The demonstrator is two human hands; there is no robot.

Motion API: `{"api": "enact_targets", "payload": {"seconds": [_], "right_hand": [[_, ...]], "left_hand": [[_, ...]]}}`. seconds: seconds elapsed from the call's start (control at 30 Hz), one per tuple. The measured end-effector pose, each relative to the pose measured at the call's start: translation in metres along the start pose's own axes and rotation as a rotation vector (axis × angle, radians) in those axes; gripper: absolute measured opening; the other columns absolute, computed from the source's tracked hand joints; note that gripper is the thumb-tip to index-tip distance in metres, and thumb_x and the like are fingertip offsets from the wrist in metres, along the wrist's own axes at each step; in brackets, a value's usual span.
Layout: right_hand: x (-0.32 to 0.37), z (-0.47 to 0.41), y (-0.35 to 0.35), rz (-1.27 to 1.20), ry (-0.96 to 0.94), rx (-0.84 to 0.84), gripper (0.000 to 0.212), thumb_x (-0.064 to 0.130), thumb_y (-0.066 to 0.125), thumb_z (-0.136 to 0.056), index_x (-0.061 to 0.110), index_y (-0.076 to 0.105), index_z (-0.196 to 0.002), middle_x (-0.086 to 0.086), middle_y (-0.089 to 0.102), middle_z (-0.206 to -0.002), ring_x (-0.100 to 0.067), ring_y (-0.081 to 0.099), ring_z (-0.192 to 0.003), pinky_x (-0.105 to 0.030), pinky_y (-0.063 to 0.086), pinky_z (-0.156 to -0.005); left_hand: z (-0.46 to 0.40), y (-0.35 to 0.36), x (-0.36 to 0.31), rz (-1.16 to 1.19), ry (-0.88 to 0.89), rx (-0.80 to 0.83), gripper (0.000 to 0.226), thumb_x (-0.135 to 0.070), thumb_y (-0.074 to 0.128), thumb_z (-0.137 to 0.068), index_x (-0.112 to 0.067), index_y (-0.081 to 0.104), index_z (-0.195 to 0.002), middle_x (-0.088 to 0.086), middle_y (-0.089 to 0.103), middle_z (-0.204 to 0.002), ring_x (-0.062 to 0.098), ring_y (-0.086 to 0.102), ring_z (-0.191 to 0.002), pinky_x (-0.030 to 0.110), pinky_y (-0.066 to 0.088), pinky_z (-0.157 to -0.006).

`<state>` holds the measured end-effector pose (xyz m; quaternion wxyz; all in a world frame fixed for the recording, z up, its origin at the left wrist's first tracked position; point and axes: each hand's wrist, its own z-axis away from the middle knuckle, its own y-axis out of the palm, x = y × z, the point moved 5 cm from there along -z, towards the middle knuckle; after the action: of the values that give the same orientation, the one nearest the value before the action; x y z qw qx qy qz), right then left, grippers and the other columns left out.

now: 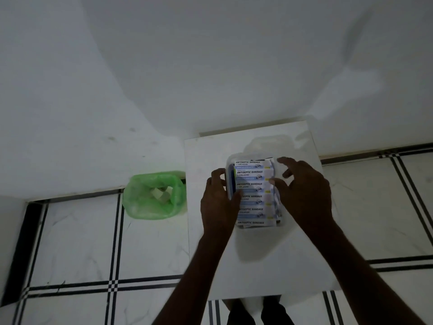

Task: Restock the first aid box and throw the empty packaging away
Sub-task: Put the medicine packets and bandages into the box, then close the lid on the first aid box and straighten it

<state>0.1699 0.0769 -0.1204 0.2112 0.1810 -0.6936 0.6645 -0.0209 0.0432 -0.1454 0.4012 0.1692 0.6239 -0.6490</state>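
A clear plastic first aid box point(276, 205) stands on a small white table point(257, 259). Several white-and-blue antiseptic bandage strips point(254, 184) lie stacked inside it, labels up. My left hand point(219, 200) grips the box's left side, thumb over the strips. My right hand point(304, 193) hovers at the box's right side with fingers spread, fingertips near the rim. The clear lid point(269, 143) appears to lie open behind the box, faint and blurred.
A bin lined with a green bag point(138, 207) stands on the tiled floor left of the table, with pale packaging scraps point(161, 194) inside. A white wall rises behind. My legs show below the table's near edge.
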Motion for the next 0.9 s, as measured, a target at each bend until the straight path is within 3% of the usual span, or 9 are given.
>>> {"api": "enact_targets", "payload": {"seconds": [0.17, 0.23, 0.33, 0.43, 0.5, 0.6, 0.67, 0.77, 0.9], "right_hand": [[0.006, -0.003, 0.029, 0.118, -0.088, 0.067, 0.05, 0.028, 0.072, -0.083, 0.018, 0.058, -0.13, -0.016, 0.054, -0.135, -0.034, 0.048, -0.123, -0.047, 0.054, -0.087], [0.005, -0.004, 0.035, 0.111, -0.132, 0.072, 0.05, 0.024, 0.072, -0.083, 0.014, 0.059, -0.131, -0.021, 0.052, -0.139, -0.039, 0.047, -0.126, -0.053, 0.051, -0.094], [0.0, -0.004, 0.033, 0.052, -0.164, 0.061, 0.052, 0.023, 0.066, -0.089, 0.015, 0.053, -0.138, -0.019, 0.049, -0.145, -0.037, 0.044, -0.131, -0.05, 0.046, -0.1], [-0.018, 0.003, 0.027, -0.119, -0.068, -0.06, 0.042, 0.017, 0.061, -0.092, 0.01, 0.056, -0.133, -0.015, 0.062, -0.132, -0.03, 0.059, -0.117, -0.042, 0.049, -0.096], [-0.045, 0.008, 0.028, -0.213, 0.143, -0.139, 0.028, 0.015, 0.056, -0.093, 0.01, 0.064, -0.119, -0.013, 0.072, -0.112, -0.029, 0.069, -0.098, -0.041, 0.056, -0.087], [-0.073, 0.01, 0.045, -0.173, 0.425, 0.097, 0.023, 0.028, 0.061, -0.087, 0.013, 0.07, -0.102, -0.011, 0.074, -0.099, -0.032, 0.07, -0.094, -0.039, 0.054, -0.086], [-0.073, 0.012, 0.058, -0.009, 0.427, 0.252, 0.026, 0.035, 0.069, -0.084, 0.013, 0.072, -0.098, -0.009, 0.074, -0.099, -0.03, 0.068, -0.096, -0.031, 0.049, -0.082], [-0.062, 0.016, 0.077, 0.081, 0.353, 0.328, 0.024, 0.029, 0.065, -0.085, 0.007, 0.069, -0.094, -0.011, 0.071, -0.099, -0.032, 0.066, -0.094, -0.029, 0.045, -0.074], [-0.07, 0.014, 0.081, -0.08, 0.406, 0.334, 0.016, 0.019, 0.068, -0.081, 0.004, 0.072, -0.082, -0.011, 0.073, -0.083, -0.024, 0.066, -0.078, -0.022, 0.038, -0.06]], "left_hand": [[-0.004, -0.008, 0.004, 0.093, -0.088, 0.105, 0.046, -0.023, 0.073, -0.086, -0.019, 0.054, -0.128, -0.003, 0.071, -0.1, 0.013, 0.069, -0.079, 0.024, 0.055, -0.071], [-0.007, -0.009, 0.01, 0.08, -0.126, 0.179, 0.035, -0.028, 0.069, -0.088, -0.023, 0.061, -0.122, -0.006, 0.072, -0.096, 0.012, 0.071, -0.077, 0.034, 0.061, -0.073], [-0.007, -0.008, 0.017, 0.069, -0.143, 0.233, 0.032, -0.037, 0.063, -0.086, -0.031, 0.065, -0.117, -0.003, 0.075, -0.097, 0.018, 0.074, -0.085, 0.047, 0.062, -0.075], [-0.008, -0.007, 0.009, 0.0, -0.078, 0.256, 0.032, -0.027, 0.063, -0.086, -0.026, 0.065, -0.118, -0.002, 0.076, -0.102, 0.02, 0.074, -0.083, 0.045, 0.061, -0.076], [-0.011, -0.008, 0.008, -0.011, -0.043, 0.242, 0.034, -0.026, 0.059, -0.084, -0.022, 0.068, -0.116, 0.0, 0.077, -0.099, 0.021, 0.074, -0.079, 0.045, 0.061, -0.073], [-0.015, -0.013, 0.019, -0.012, -0.028, 0.183, 0.049, -0.041, 0.049, -0.076, -0.022, 0.069, -0.117, 0.001, 0.078, -0.095, 0.02, 0.075, -0.078, 0.044, 0.062, -0.071], [-0.016, -0.018, 0.029, 0.038, -0.052, 0.157, 0.047, -0.04, 0.05, -0.077, -0.025, 0.069, -0.118, 0.002, 0.078, -0.092, 0.02, 0.075, -0.077, 0.046, 0.062, -0.068], [-0.018, -0.029, 0.035, 0.09, -0.073, 0.14, 0.037, -0.03, 0.056, -0.08, -0.029, 0.069, -0.115, 0.002, 0.078, -0.087, 0.021, 0.076, -0.075, 0.048, 0.062, -0.066], [-0.022, -0.039, 0.032, 0.075, -0.083, 0.168, 0.03, -0.014, 0.061, -0.087, -0.024, 0.073, -0.113, 0.004, 0.078, -0.087, 0.022, 0.075, -0.073, 0.047, 0.063, -0.065]]}}
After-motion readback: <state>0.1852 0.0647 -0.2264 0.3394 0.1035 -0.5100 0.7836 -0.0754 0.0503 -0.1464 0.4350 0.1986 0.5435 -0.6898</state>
